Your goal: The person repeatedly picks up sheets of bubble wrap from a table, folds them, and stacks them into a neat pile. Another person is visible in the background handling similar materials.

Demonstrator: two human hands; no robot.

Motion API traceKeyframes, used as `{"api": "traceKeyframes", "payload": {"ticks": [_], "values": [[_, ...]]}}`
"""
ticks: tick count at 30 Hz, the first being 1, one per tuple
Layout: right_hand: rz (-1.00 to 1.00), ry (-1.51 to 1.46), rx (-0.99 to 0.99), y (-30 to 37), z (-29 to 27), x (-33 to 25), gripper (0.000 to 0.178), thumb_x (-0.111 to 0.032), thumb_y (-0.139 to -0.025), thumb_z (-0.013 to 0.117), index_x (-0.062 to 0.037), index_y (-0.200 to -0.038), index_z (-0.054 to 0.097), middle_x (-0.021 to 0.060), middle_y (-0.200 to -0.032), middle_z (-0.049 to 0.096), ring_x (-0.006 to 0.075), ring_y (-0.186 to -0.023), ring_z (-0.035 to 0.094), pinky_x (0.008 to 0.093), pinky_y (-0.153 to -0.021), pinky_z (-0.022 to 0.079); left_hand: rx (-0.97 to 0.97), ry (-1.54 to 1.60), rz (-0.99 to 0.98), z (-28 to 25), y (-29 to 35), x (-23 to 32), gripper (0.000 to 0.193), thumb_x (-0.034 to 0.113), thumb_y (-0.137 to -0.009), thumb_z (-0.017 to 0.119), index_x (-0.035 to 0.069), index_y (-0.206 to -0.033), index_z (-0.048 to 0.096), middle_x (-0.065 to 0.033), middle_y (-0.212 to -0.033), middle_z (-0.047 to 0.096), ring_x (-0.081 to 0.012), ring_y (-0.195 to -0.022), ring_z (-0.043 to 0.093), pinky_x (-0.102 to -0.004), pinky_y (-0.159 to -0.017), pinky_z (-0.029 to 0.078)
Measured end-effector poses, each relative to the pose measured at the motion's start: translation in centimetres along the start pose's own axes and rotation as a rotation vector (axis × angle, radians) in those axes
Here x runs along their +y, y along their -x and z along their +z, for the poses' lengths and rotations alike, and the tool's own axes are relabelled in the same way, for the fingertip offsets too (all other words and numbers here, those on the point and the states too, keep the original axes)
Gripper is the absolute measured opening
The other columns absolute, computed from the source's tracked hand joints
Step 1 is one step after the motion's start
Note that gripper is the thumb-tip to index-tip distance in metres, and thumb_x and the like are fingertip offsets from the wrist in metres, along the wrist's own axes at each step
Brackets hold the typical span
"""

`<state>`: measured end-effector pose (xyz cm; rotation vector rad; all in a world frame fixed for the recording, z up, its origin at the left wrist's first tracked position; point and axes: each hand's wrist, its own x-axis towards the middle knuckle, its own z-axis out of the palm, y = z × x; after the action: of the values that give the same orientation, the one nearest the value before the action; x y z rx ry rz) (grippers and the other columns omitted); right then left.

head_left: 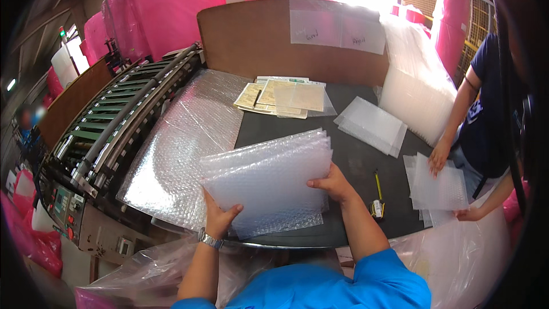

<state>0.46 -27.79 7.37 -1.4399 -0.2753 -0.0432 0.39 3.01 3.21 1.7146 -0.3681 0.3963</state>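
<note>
A stack of clear bubble wrap sheets (269,177) is held upright and slightly fanned above the black table top. My left hand (219,216) grips its lower left edge, thumb in front and fingers hidden behind. At the right edge, my right hand (333,184) clasps the same stack with its thumb across the front. The lower edge of the stack hangs close to the table's near edge; whether it touches cannot be told. To the right of my right forearm lies a yellow tape measure (377,208) with some blade drawn out.
Bubble wrap covers the table's left side (183,143) beside a roller machine (114,120). Papers (280,96) lie at the back, near loose bubble sheets (372,125) and a tall white stack (414,88). At right, a co-worker's hands (439,159) handle more sheets (437,186).
</note>
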Motion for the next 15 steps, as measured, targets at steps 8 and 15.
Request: {"api": "traceKeyframes", "payload": {"ticks": [8,15], "values": [[-0.534,1.073,-0.382,1.9,5.2,-13.5,0.047,-0.012,-0.064,0.07,-0.0103,-0.107,0.051,0.0085,-0.093,0.057,0.0221,-0.093,0.054,0.0353,-0.085,0.039,-0.062,-0.808,0.562,-1.3,-0.2,11.0,0.089,0.053,-0.064,0.066,0.006,-0.13,0.029,-0.0201,-0.125,0.041,-0.0369,-0.121,0.033,-0.0559,-0.099,0.015],[-0.964,0.941,0.36,-0.5,5.0,-11.2,0.092,-0.045,-0.055,0.076,-0.0099,-0.128,0.033,0.0182,-0.131,0.031,0.0331,-0.124,0.027,0.0481,-0.102,0.016,0.161,0.155,0.143,-0.8,0.5,8.7,0.046,0.015,-0.071,0.071,0.0,-0.107,0.048,-0.0106,-0.097,0.058,-0.0188,-0.087,0.056,-0.0287,-0.076,0.045]]}}
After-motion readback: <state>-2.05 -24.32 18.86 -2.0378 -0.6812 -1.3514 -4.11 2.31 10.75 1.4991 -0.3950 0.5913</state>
